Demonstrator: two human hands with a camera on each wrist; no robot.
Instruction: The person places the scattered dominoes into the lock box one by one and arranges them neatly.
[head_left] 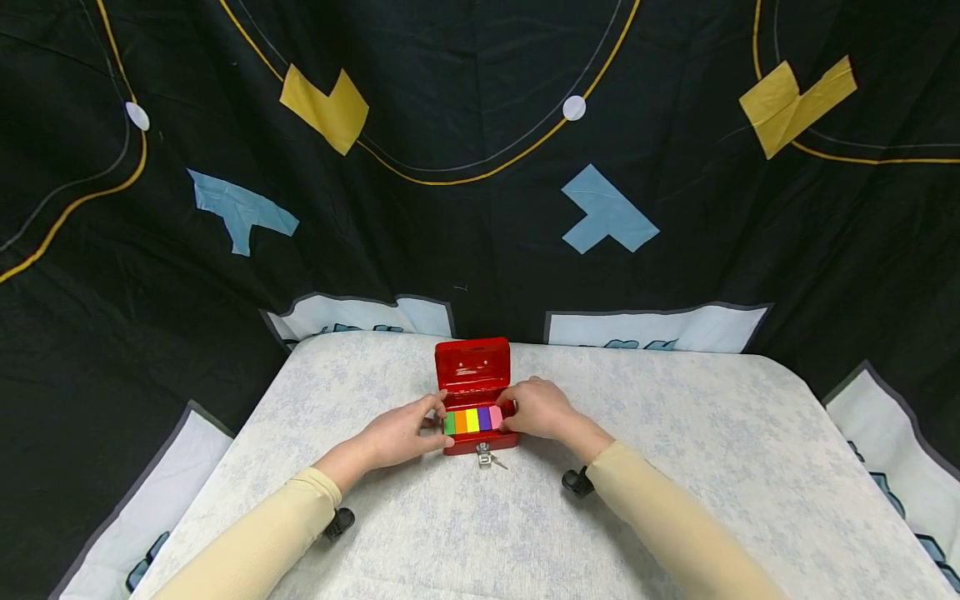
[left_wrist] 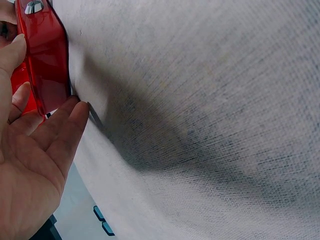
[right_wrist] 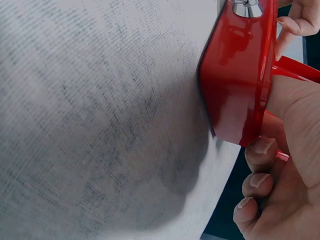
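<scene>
A red metal cash box [head_left: 480,447] stands on the table with its lid [head_left: 472,362] raised at the back. Inside lies a row of coloured blocks: green [head_left: 449,423], orange [head_left: 461,422], yellow [head_left: 472,420], purple [head_left: 484,418] and pink [head_left: 496,417]. My left hand [head_left: 405,432] is at the box's left end, thumb by the front corner and fingers extended along the side. My right hand [head_left: 542,408] reaches over the right wall, thumb and forefinger pinching the pink block. Its other fingers [right_wrist: 257,185] curl loosely outside the box.
A lock with keys [head_left: 485,455] hangs on the box's front. Pale patterned cloth covers the table [head_left: 675,433]. Behind it hangs a black curtain [head_left: 465,250] with blue and yellow tape shapes. A dark wrist camera [head_left: 577,482] sits under the right wrist.
</scene>
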